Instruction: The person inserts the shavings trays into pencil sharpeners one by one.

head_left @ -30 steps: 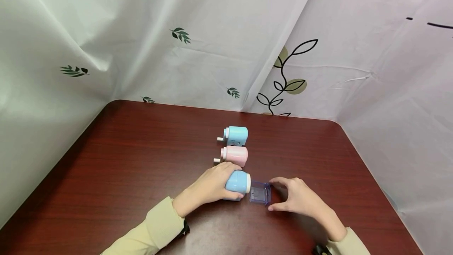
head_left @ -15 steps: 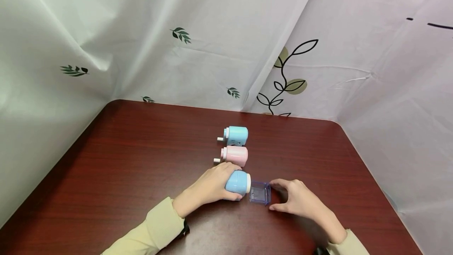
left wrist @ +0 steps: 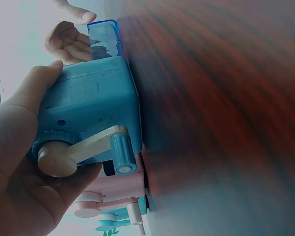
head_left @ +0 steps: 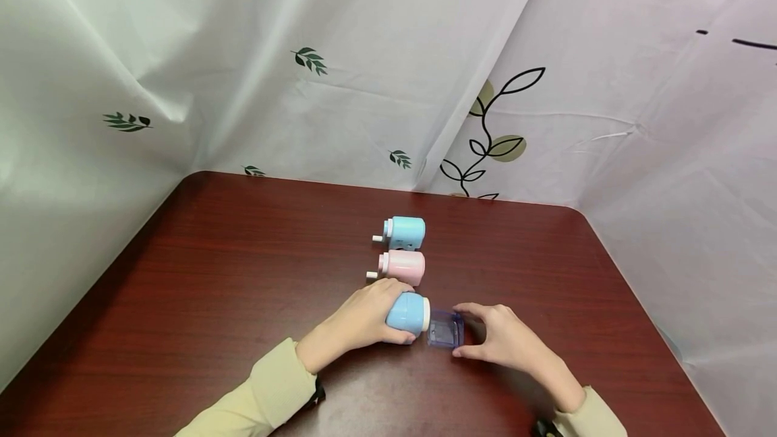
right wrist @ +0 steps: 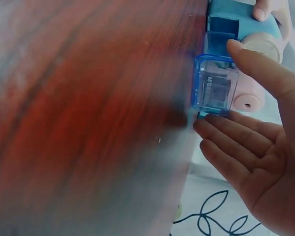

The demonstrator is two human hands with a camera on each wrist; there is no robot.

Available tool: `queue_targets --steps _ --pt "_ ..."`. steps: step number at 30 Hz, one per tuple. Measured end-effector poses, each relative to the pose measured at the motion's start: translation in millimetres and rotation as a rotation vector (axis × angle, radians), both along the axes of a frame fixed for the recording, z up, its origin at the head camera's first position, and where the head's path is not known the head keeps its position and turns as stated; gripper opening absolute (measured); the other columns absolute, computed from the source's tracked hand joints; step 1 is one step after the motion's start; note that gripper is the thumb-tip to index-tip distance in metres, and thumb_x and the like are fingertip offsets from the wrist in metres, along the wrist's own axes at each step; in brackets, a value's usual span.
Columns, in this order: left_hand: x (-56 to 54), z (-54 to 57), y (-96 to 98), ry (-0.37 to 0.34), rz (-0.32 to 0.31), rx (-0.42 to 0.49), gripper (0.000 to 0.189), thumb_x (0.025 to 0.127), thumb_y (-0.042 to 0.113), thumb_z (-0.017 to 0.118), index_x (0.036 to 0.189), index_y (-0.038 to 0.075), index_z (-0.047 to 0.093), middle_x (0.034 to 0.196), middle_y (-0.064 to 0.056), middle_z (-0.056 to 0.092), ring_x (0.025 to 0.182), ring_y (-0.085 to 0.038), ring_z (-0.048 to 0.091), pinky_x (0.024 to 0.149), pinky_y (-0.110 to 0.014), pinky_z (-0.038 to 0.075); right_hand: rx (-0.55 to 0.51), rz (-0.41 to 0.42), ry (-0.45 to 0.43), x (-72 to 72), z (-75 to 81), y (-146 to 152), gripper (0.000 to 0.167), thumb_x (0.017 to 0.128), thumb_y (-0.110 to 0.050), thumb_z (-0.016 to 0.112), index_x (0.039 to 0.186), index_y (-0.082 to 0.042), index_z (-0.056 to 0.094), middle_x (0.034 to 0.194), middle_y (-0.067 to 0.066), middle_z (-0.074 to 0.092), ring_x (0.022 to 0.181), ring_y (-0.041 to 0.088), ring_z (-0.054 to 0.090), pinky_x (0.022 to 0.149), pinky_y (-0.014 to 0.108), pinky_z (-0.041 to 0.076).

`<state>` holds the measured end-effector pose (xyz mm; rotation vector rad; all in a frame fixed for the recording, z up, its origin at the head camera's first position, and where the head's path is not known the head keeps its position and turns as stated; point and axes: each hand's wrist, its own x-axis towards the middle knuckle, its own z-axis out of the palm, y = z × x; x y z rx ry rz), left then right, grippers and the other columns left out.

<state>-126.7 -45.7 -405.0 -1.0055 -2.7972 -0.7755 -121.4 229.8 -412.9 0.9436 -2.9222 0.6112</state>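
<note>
My left hand (head_left: 371, 312) grips a blue hand-crank pencil sharpener (head_left: 407, 313) lying on the table, its thumb and fingers on opposite sides of the body. In the left wrist view, the sharpener's crank (left wrist: 95, 147) points back toward that wrist. A clear bluish shavings drawer (head_left: 445, 330) lies at the sharpener's right end, by the dark slot (right wrist: 224, 25) seen in the right wrist view. Around the drawer's outer end, my right hand (head_left: 506, 337) holds its thumb and fingers apart, fingertips right at its two sides. The fingers look fairly straight in the right wrist view.
Just beyond the blue sharpener is a pink pencil sharpener (head_left: 405, 267), with a light-blue pencil sharpener (head_left: 407, 231) behind it. Both cranks face left. All stand on a dark red wooden table (head_left: 243, 255); a white leaf-print curtain (head_left: 364, 86) hangs along its back.
My right hand has shifted slightly left, bringing its fingertips further along the drawer's sides. The left hand, the sharpeners and the drawer stay in place.
</note>
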Motion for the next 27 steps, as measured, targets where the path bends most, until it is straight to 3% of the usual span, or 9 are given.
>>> queue_targets --steps 15,27 --pt "-0.8 -1.9 -0.3 0.022 -0.004 0.004 0.062 0.070 0.042 0.080 0.119 0.011 0.058 0.110 -0.002 0.061 0.098 -0.015 0.057 0.081 -0.033 0.051 -0.034 -0.027 -0.073 -0.1 -1.0 -2.8 0.052 0.068 -0.036 0.085 0.110 -0.012 0.066 0.100 -0.003 0.072 0.086 -0.001 0.065 0.071 0.022 0.052" --pt "0.4 0.2 0.3 -0.006 0.005 -0.004 0.063 0.070 0.044 0.080 0.120 0.012 0.057 0.112 -0.002 0.061 0.097 -0.014 0.057 0.080 -0.033 0.051 -0.083 -0.020 -0.082 0.6 -1.1 -5.3 0.051 0.066 -0.034 0.086 0.108 -0.012 0.066 0.098 0.000 0.074 0.090 0.007 0.070 0.073 0.024 0.055"
